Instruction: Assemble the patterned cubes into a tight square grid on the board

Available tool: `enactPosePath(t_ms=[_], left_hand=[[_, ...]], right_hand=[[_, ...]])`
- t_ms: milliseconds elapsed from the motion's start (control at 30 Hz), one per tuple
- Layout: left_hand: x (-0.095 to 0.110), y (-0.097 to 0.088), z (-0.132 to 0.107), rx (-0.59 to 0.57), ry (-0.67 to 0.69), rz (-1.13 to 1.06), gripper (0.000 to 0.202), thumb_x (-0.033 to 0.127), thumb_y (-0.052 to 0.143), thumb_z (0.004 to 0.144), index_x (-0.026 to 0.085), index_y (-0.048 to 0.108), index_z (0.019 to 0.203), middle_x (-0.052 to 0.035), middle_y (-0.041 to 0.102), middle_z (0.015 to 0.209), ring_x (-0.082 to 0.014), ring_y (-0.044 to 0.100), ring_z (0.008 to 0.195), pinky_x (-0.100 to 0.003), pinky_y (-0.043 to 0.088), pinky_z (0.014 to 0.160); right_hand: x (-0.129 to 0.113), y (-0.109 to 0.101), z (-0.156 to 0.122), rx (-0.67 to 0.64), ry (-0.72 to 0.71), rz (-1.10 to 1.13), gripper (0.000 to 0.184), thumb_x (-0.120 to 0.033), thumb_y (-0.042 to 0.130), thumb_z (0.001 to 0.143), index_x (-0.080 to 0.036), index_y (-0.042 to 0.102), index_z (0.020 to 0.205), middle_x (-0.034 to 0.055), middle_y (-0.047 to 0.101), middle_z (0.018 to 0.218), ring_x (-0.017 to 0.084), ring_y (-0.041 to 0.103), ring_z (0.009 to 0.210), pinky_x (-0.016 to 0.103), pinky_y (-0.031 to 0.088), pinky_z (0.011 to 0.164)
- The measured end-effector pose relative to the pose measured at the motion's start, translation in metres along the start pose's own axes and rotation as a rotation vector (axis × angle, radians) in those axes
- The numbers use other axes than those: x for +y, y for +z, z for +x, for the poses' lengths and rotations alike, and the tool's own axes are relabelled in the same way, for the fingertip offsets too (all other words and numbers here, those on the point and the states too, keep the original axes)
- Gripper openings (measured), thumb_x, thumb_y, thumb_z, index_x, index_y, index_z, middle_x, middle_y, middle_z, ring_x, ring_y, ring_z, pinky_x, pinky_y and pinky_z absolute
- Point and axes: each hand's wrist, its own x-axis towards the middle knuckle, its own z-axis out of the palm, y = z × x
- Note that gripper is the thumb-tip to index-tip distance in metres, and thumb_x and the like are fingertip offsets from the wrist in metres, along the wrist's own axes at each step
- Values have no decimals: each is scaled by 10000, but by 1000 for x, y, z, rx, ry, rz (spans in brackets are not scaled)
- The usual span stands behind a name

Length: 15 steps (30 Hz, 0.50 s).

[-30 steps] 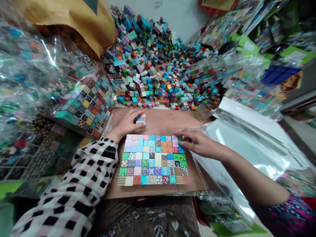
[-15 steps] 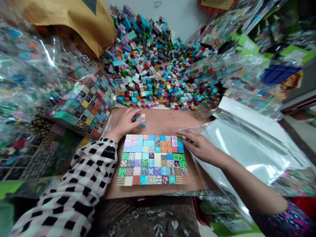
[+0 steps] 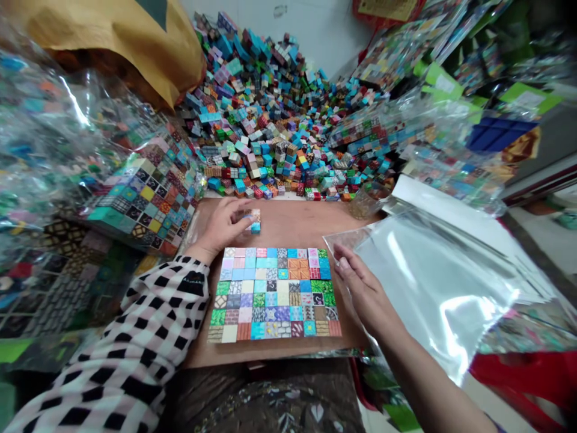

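Observation:
A flat grid of small patterned cubes [image 3: 274, 294] lies on a brown board [image 3: 306, 222] in front of me. My left hand [image 3: 225, 225], in a black-and-white checked sleeve, is closed on a few small cubes [image 3: 255, 220] just behind the grid's far left corner. My right hand [image 3: 360, 285] lies with its fingers stretched out along the grid's right edge. It rests on the near corner of a clear plastic bag [image 3: 433, 282].
A big heap of loose coloured cubes [image 3: 279, 120] rises behind the board. Bagged cube sets [image 3: 148, 198] stack up at left, and more packs [image 3: 451, 150] at right. A yellow-brown sack [image 3: 112, 42] hangs at top left. Something red [image 3: 532, 373] shows at bottom right.
My right hand has slid from the grid's far right corner back along its right edge and flattened. The left hand kept its cubes, shifting slightly.

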Motion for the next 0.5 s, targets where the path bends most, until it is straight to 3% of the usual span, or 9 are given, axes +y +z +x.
enactPosePath(t_ms=[133, 267, 500], left_hand=[[7, -4, -3, 99, -16, -29, 499, 512, 618, 829, 179, 688, 1194, -70, 642, 1119, -145, 565, 737, -333, 523, 777], [15, -7, -4, 144, -38, -134, 443, 474, 631, 829, 173, 713, 1142, -50, 695, 977, -176, 616, 795, -355, 533, 842], [49, -24, -27, 89, -161, -338, 405, 473, 642, 849, 204, 706, 1145, -62, 733, 1138, -247, 662, 1071, -421, 518, 993]], right_hand=[[-2, -1, 0, -33, 2, -34, 525, -605, 431, 968, -348, 490, 1423, 53, 465, 1535, 300, 371, 1453, 550, 264, 1220], [-7, -11, 6, -102, 38, -25, 526, -586, 383, 988, -331, 477, 1438, 62, 499, 1513, 302, 441, 1411, 537, 395, 1160], [-10, -13, 12, -138, 65, 134, 548, -513, 232, 1035, -260, 435, 1476, 116, 498, 1513, 274, 492, 1379, 490, 468, 1111]])
